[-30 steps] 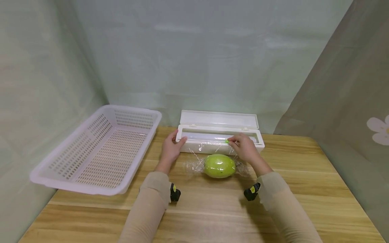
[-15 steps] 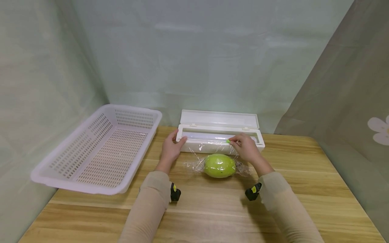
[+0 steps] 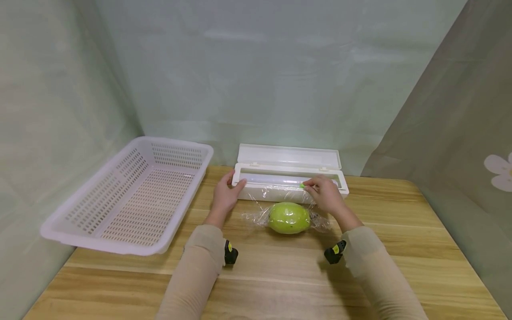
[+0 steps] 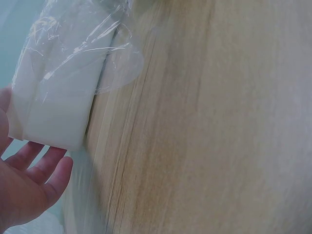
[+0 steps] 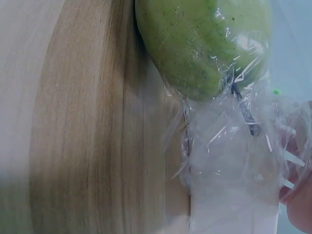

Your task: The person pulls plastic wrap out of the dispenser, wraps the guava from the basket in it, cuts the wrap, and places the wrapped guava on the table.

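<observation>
A white cling film box (image 3: 264, 194) stands on the table with its lid tipped back and the film roll (image 3: 272, 180) showing inside. My left hand (image 3: 225, 194) holds its left end, thumb over the front rim and fingers around the end wall. My right hand (image 3: 326, 194) pinches a small green slide cutter (image 3: 302, 185) on the box's front edge, right of the middle. Clear cling film (image 5: 229, 146) hangs from that edge over a green oval fruit (image 3: 289, 218). In the right wrist view the fruit shows speckled skin and a dark stem (image 5: 245, 109) under the film.
A white perforated plastic basket (image 3: 180, 213) stands to the left on the wooden table (image 3: 272, 284). The open lid (image 3: 288, 155) leans back near the grey-green curtain (image 3: 280, 80) behind the table. More curtain hangs on both sides.
My right hand and the green slide cutter have shifted slightly to the right along the box's front edge. My left hand, the box and the fruit stay in place.
</observation>
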The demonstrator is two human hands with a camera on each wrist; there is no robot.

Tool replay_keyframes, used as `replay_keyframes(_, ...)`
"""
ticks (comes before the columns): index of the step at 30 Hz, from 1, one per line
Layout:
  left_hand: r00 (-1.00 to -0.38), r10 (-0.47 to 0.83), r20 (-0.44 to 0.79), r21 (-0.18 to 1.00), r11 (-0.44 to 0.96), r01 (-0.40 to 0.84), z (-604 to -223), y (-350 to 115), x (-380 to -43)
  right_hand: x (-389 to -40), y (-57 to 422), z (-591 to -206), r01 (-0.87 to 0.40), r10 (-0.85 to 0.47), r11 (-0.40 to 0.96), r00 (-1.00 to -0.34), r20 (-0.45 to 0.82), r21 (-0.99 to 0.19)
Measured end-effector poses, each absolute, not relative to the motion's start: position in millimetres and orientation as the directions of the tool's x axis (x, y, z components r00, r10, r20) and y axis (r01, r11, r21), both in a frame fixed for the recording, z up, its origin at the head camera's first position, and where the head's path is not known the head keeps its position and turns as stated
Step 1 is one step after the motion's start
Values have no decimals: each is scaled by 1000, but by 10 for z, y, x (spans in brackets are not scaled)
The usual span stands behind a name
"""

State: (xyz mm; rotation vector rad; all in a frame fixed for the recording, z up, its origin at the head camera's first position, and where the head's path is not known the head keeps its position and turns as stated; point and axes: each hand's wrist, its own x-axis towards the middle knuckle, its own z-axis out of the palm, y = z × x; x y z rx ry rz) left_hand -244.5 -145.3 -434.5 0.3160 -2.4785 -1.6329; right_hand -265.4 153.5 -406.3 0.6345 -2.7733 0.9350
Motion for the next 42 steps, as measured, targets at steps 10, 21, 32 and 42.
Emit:
replay_keyframes(10,-966,-259,15,916,392,-91,-4339,-1460,-2445,-2649,1592,-4070,-441,-343,718,-898,277,-539)
replay_keyframes(21,-967,-255,23,918,388,-80,-4332,-1450,-2444,-2654,1639,-4084,-452,-337,721,-891,305,-525)
replay_keyframes(32,-968,-249,26,919,387,-75,-4333,-1446,-2438,-2646,1663,-4084,-432,-327,720,-902,283,-543)
replay_keyframes(42,-968,-250,8,926,367,-87,-4347,-1451,-2450,-2653,1687,-4094,-425,-318,731,-905,284,-535)
